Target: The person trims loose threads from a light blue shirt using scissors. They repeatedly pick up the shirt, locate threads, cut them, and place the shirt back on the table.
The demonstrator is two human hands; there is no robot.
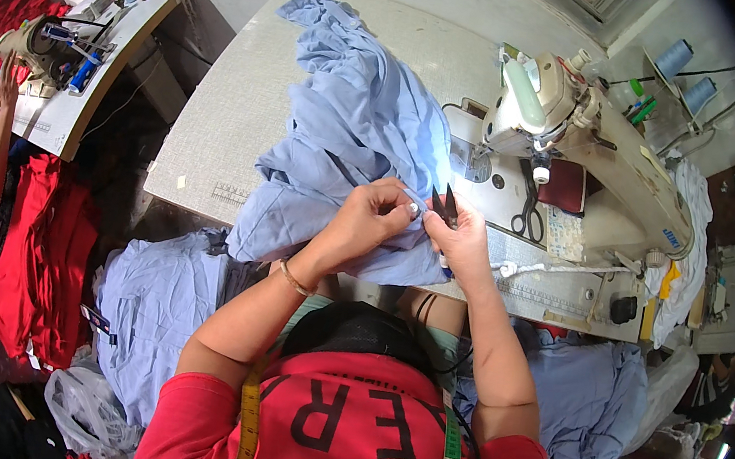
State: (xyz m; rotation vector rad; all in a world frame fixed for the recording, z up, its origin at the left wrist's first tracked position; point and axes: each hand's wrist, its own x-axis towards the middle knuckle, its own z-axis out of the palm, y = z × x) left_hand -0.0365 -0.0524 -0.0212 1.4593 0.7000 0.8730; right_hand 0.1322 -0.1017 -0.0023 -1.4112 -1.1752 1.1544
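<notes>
A light blue garment (356, 107) lies bunched across the sewing table (225, 109), its near end hanging over the front edge above my lap. My left hand (369, 220) is closed in a pinch on the garment's edge. Close beside it, my right hand (463, 242) is closed around a pair of dark thread snips (445, 204), blades pointing up and away from me. The right thumb and fingertips also press near the garment's edge. What exactly lies between the fingertips is too small to make out.
To the right stands a sewing machine (600, 158) with its lamp lit, and black scissors (529, 215) lie near its needle. Light blue cloth piles (163, 305) sit low on both sides. On the far left, another person's hands (8, 85) are at a second machine (39, 47).
</notes>
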